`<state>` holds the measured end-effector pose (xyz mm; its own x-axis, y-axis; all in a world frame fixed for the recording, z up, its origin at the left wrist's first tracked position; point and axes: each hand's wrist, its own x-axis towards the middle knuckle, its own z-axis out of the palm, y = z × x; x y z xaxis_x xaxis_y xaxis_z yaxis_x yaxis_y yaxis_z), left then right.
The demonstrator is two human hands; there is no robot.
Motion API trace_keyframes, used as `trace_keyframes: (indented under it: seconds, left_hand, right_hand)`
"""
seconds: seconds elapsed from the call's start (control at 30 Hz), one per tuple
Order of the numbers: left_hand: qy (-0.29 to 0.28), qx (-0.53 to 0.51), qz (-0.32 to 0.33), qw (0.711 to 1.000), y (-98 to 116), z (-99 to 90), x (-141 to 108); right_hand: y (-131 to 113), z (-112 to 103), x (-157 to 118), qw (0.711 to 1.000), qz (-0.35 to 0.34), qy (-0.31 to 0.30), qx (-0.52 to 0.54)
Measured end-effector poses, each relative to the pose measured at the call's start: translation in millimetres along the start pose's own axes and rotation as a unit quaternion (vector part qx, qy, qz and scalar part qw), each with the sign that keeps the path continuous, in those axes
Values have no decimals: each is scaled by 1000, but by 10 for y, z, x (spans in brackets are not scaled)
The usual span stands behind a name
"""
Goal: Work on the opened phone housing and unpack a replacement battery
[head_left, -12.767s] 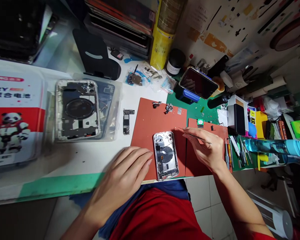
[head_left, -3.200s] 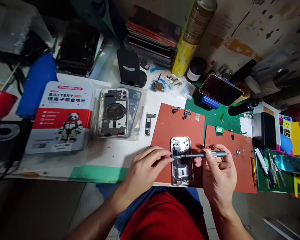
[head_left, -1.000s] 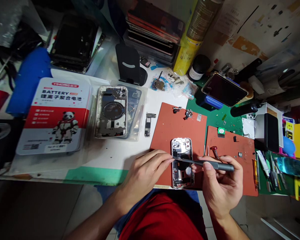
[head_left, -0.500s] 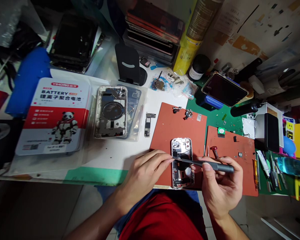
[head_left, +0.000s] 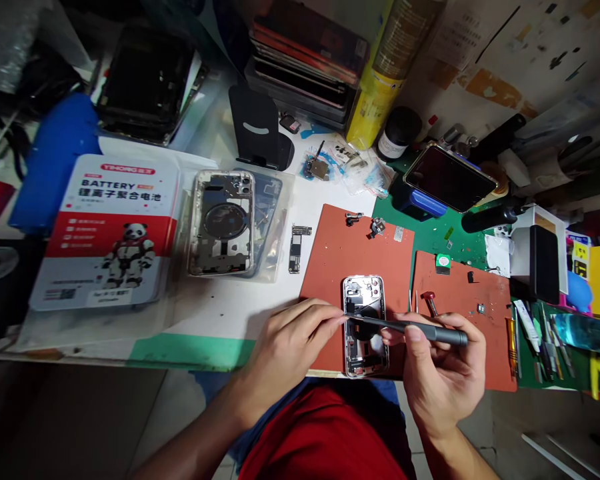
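Observation:
An opened phone housing [head_left: 375, 293] lies on the reddish-brown mat [head_left: 360, 240] near the table's front edge. Over it, my right hand [head_left: 443, 373] grips a dark screwdriver [head_left: 435, 332], held almost level with its tip pointing left. My left hand [head_left: 295, 340] is at the housing's left edge, thumb and fingertips pinched together right at the screwdriver tip. Whatever the pinch may hold is too small to make out. Left of the mat, a narrow logic board [head_left: 295, 250] rests on the white surface.
A second phone housing [head_left: 225, 223] lies on a clear bag, beside a battery package [head_left: 113, 233]. Small metal parts [head_left: 377, 227] sit at the mat's far side. Rightward are a red-headed tool [head_left: 429, 301], a propped phone [head_left: 450, 177] and several slim tools [head_left: 547, 343].

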<state>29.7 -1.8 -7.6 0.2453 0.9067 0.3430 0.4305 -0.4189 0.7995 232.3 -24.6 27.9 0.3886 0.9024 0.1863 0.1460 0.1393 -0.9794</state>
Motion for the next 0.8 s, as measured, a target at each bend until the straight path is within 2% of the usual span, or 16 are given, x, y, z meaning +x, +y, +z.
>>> trace_keyframes:
  seconds: [0.8]
  left_hand:
    - [16,-10,-27,999,21,-4,14]
  right_hand:
    - [7,22,-27,1000,-6,4,-15]
